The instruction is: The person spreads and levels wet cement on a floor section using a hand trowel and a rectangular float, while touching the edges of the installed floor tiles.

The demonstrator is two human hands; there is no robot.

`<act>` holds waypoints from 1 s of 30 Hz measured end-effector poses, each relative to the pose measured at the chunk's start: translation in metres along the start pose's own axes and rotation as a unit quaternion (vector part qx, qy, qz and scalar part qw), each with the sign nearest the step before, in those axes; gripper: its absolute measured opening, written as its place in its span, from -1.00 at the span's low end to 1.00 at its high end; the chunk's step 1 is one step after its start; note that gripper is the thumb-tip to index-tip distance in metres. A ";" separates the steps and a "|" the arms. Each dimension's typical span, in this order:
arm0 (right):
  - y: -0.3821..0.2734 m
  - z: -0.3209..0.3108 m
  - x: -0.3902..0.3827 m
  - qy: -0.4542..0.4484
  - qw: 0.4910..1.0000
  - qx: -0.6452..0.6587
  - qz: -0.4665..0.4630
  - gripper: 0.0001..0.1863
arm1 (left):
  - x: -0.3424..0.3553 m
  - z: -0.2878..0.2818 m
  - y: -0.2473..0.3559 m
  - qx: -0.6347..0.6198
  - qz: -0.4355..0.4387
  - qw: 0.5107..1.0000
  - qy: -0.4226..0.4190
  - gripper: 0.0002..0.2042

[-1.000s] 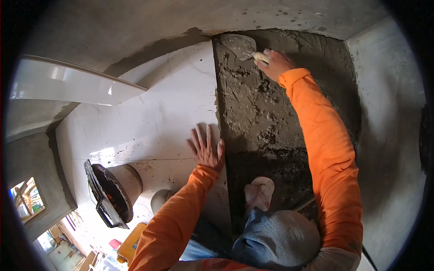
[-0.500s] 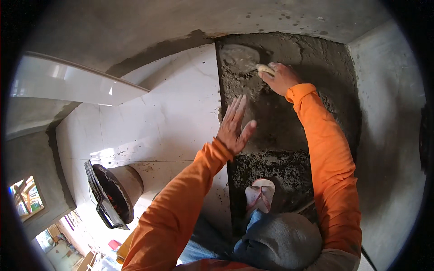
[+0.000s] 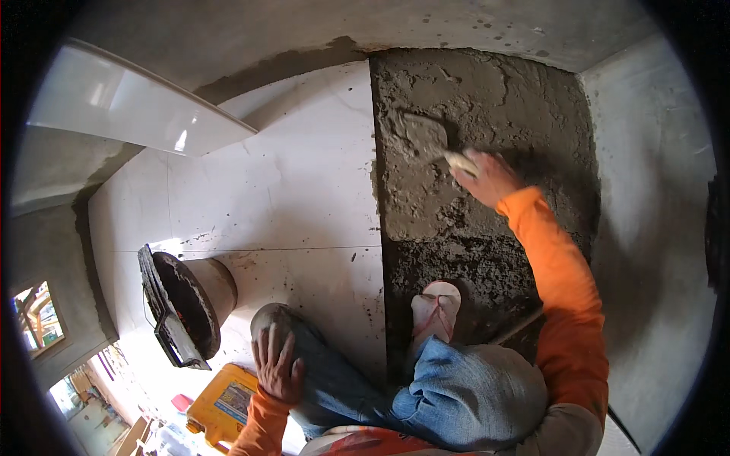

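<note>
My right hand [image 3: 489, 178] is closed round the pale handle of a trowel [image 3: 426, 135]. Its blade lies on wet grey mortar [image 3: 517, 106], near the dark edge of the white floor tiles [image 3: 304, 167], and carries mortar on its face. With fingers spread, my left hand [image 3: 277, 365] rests on my bent left knee and holds nothing. Both arms wear orange sleeves. My foot in a light flip-flop [image 3: 436, 308] stands on the darker, crumbly mortar nearer to me.
A mortar-stained bucket [image 3: 217, 289] stands on the tiles at left, a dark flat tool with a handle [image 3: 169, 323] across its mouth. Beside my left arm is a yellow jerrycan [image 3: 225, 403]. A glossy white panel [image 3: 152, 102] juts in at upper left. A grey wall [image 3: 650, 228] bounds the right.
My left hand has swung back from over the mortar onto my knee. My right hand has drawn the trowel nearer and slightly right; the mortar behind it looks rougher.
</note>
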State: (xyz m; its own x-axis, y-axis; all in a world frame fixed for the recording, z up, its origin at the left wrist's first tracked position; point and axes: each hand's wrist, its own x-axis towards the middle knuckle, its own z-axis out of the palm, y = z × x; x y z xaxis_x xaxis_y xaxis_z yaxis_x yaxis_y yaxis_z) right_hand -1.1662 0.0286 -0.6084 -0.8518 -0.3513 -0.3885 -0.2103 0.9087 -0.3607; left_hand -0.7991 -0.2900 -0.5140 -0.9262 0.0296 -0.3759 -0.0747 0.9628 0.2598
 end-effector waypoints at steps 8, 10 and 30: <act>-0.003 -0.010 -0.046 0.149 0.974 -0.167 0.039 -0.46 | -0.056 0.034 0.009 -0.064 -0.141 0.985 0.081 -0.41; -0.013 -0.023 -0.040 0.171 0.976 -0.127 0.049 -0.47 | -0.042 0.022 0.001 -0.076 -0.103 0.989 0.077 -0.38; 0.033 -0.031 0.101 0.113 0.985 0.071 0.111 -0.37 | 0.081 0.012 -0.040 -0.088 -0.040 0.993 0.068 -0.65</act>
State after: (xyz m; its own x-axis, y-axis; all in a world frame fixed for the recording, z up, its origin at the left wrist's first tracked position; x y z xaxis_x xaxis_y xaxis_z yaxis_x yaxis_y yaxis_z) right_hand -1.2740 0.0301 -0.6329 -0.9580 -0.0741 -0.2772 0.0479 0.9113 -0.4089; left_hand -0.8670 -0.3229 -0.5653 -0.9555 -0.0928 -0.2800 -0.2015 0.8986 0.3898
